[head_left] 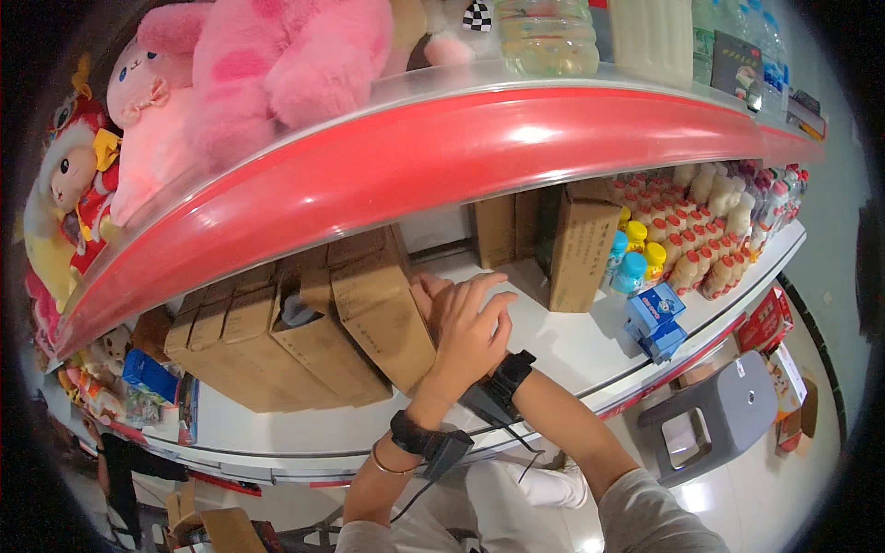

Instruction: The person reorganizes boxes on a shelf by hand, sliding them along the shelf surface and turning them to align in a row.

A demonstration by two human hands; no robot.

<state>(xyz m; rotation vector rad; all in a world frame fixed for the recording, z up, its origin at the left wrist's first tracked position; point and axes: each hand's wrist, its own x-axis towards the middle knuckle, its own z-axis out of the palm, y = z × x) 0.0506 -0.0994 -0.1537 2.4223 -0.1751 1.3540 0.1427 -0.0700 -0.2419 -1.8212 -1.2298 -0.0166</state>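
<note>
My forearms come in from below and my hands meet over the white shelf (562, 346). In front lies my left hand (466, 327), its fingers stretched out and apart, with nothing visible in them. Behind it is my right hand (430, 291), mostly covered; only part of it shows, next to the side of a brown cardboard box (373, 309). Whether it touches or grips that box cannot be made out. More brown boxes (244, 355) stand in a row to the left, one with an opening in its front. Another upright brown box (584, 253) stands to the right of my hands.
A red shelf edge (406, 161) arches above my hands, with pink plush toys (295, 64) over it. To the right are blue-capped bottles (630, 273), small blue cartons (656, 318) and rows of red-capped drink bottles (687, 244). A grey stool (737, 405) stands on the floor.
</note>
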